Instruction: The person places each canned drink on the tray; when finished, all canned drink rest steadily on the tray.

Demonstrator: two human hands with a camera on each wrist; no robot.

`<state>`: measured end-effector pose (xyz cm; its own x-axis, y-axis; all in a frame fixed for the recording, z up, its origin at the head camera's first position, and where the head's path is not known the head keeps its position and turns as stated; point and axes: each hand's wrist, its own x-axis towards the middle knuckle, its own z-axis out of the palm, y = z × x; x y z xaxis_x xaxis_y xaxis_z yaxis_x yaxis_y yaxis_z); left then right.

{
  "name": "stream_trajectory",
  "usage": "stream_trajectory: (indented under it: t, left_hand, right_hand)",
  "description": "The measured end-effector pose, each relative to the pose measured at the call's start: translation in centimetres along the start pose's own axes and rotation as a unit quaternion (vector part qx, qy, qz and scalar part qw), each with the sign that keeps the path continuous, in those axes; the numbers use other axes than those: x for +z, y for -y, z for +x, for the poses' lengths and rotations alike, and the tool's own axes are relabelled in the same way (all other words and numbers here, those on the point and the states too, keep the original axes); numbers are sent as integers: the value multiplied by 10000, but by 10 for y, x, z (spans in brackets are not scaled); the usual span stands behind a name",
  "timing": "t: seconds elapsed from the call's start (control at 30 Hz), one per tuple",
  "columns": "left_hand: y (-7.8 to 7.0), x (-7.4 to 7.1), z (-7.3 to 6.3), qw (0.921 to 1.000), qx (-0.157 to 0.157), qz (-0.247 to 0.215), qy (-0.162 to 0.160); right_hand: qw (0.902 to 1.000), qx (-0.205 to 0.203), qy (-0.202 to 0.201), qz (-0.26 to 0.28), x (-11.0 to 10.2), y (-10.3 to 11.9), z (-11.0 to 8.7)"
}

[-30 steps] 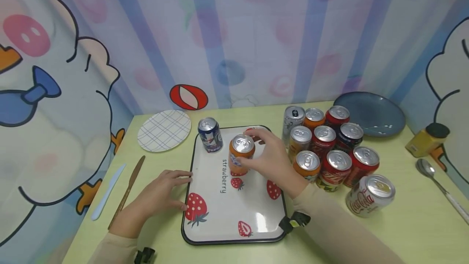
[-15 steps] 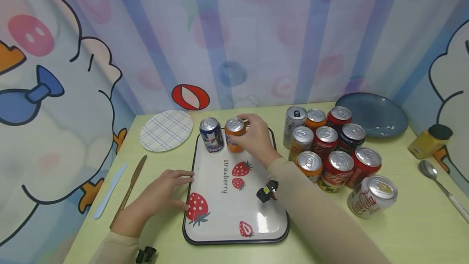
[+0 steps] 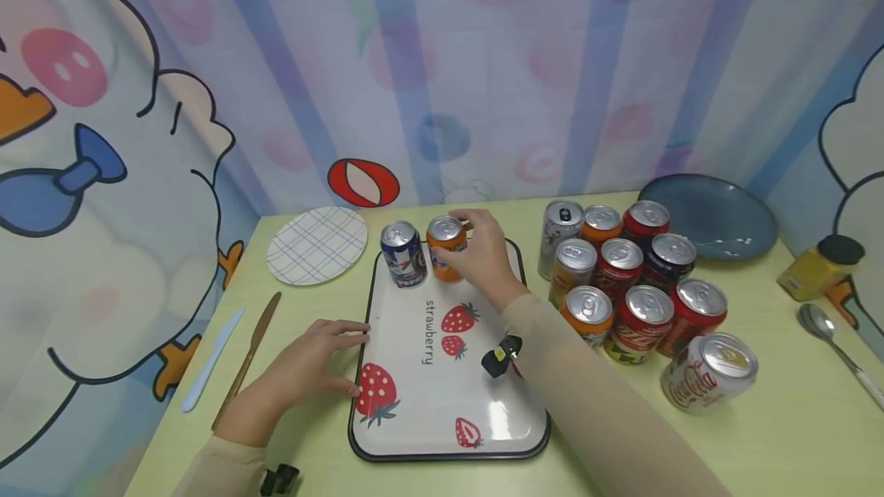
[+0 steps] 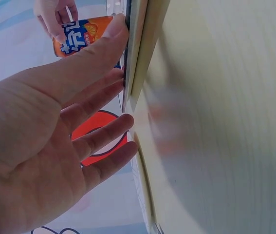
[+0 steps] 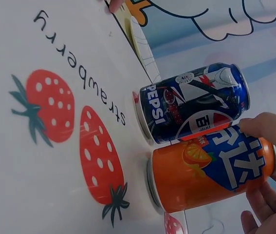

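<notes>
An orange Fanta can (image 5: 211,168) is held upright at the far end of the strawberry-printed tray (image 3: 428,405), and it is pinched firmly by the right hand (image 3: 486,255), thumb on one side, fingers curled round the other! Just beside it, a blue Pepsi can (image 5: 196,105) is stood upright on the same tray, to the left.

Over on the near left, the tray's edge is met by the left hand (image 3: 311,359), its fingers spread, with nothing gripped; the thumb and a fingertip are placed right at the rim.

Out to the right, nine cans (image 3: 619,267) are lined up in three tight rows, a tall silver can (image 3: 555,240) among them, and a white Coca-Cola can (image 3: 707,374) is set near their front corner. Behind them a dark blue plate (image 3: 718,217) is seen; farther right, a yellow jar (image 3: 815,271) with a dark lid and a spoon (image 3: 822,324) are spotted. On the left, a checked plate (image 3: 318,246) is laid behind a light blue knife (image 3: 212,359) and a brown knife (image 3: 257,336).
</notes>
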<state>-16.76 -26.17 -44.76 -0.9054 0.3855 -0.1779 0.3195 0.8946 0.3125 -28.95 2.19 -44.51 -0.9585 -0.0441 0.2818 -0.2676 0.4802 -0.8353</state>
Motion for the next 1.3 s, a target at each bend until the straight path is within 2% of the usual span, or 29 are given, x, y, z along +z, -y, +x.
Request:
stream_trajectory:
  t: [0.1, 0.27, 0.43, 0.63, 0.9, 1.03, 1.3]
  left_hand:
    - [-1, 0, 1, 10000, 11, 6, -1]
    - [-1, -2, 1, 10000, 28, 41, -33]
    - [-2, -3, 3, 10000, -35, 25, -29]
    - [-2, -5, 5, 10000, -92, -10, -16]
    - [0, -6, 3, 10000, -49, 3, -39]
    - [0, -6, 2, 9999, -83, -80, -50]
    - [0, 1, 1, 9998, -2, -165, -82]
  right_hand:
    - [10000, -13, 17, -54, -3, 1, -6]
    - [9998, 75, -2, -173, -11, 11, -28]
    - [9990, 93, 331, -284, -27, 22, -53]
    - [9975, -245, 652, -132, -54, 27, -79]
    - [9940, -765, 757, -197, -91, 35, -114]
    - [9904, -1120, 735, -348, -106, 36, -132]
    - [9880, -1323, 462, -655, -149, 23, -160]
